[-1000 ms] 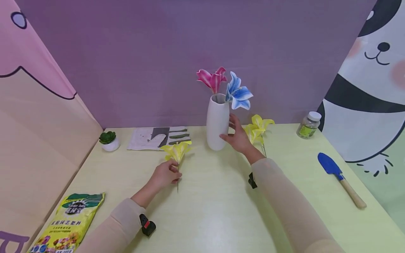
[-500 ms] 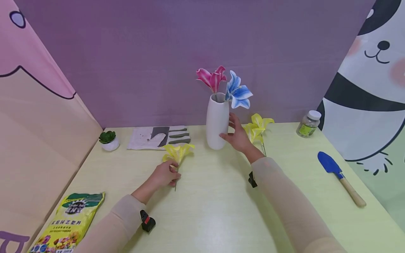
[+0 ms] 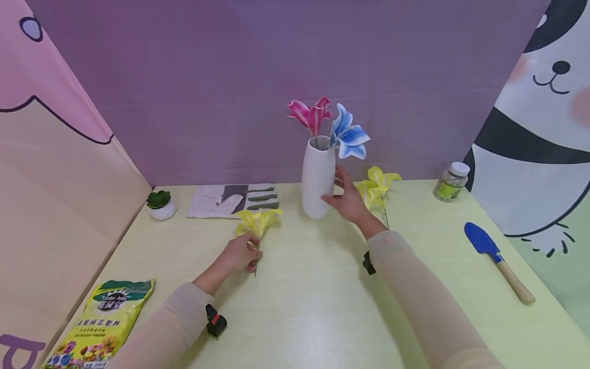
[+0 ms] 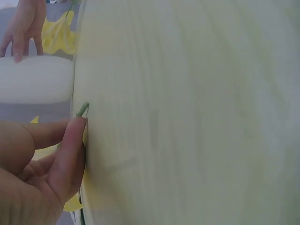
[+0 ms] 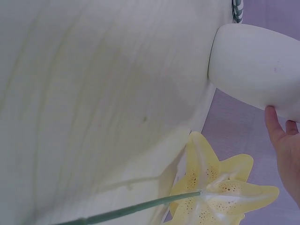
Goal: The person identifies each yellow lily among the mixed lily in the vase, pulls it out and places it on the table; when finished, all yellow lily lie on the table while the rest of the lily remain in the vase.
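Note:
In the head view my left hand [image 3: 240, 254] pinches the stem of a yellow artificial lily [image 3: 256, 221], bloom up, over the table. The green stem end [image 4: 83, 109] pokes out past thumb and fingers in the left wrist view. My right hand [image 3: 346, 201] rests its fingertips and thumb against the right side of a tall white vase [image 3: 315, 179]. A pink lily [image 3: 313, 117] and a blue lily [image 3: 349, 134] stand in the vase, the blue one leaning right. Behind the right wrist is another yellow flower [image 3: 377, 184], its underside and stem facing the right wrist view.
A potted succulent [image 3: 160, 206] and a pair of printed gloves [image 3: 216, 202] lie back left. A fertilizer bag [image 3: 103, 323] lies front left. To the right are a lidded jar [image 3: 450, 183] and a blue trowel [image 3: 498, 261]. A purple curtain [image 3: 221, 92] closes off the back.
The yellow lily in my left hand has tilted slightly to the right and dipped a little. My right hand stays at the vase.

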Tool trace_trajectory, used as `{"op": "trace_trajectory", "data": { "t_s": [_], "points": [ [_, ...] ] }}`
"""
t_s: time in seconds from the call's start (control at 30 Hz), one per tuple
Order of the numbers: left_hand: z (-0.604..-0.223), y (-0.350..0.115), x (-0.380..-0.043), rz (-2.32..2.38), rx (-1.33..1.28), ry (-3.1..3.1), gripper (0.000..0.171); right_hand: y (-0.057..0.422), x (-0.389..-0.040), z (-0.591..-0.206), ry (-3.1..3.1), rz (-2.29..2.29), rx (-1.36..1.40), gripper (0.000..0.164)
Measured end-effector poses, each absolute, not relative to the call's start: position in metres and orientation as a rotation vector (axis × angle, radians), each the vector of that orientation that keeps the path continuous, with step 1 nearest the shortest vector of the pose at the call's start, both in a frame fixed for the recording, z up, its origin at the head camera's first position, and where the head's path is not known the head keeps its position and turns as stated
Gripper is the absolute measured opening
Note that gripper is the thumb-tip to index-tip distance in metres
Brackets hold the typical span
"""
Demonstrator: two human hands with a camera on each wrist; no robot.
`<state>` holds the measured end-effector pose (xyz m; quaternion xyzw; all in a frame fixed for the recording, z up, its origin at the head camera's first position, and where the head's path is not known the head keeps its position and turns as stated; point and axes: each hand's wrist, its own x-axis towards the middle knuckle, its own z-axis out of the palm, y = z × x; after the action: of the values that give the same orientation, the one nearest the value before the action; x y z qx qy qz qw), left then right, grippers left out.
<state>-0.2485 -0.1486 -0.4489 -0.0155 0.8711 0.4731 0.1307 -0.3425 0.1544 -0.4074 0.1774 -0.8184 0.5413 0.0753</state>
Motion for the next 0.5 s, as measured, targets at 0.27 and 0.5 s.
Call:
{"op": "trace_trajectory", "data": {
  "t_s": [0.27, 0.5],
  "points": [
    [-0.4507, -0.1488, -0.2509, 1.346, -0.048, 2.529, 0.019, 0.1553, -0.3417, -0.4076, -2.459, 1.619, 0.531, 0.086],
    [-0.4463, -0.1498, -0.2502, 1.284, -0.015, 2.540, 0.018, 0.1589, -0.3403, -0.4069, -2.474, 1.625, 0.538, 0.086]
  ]
}}
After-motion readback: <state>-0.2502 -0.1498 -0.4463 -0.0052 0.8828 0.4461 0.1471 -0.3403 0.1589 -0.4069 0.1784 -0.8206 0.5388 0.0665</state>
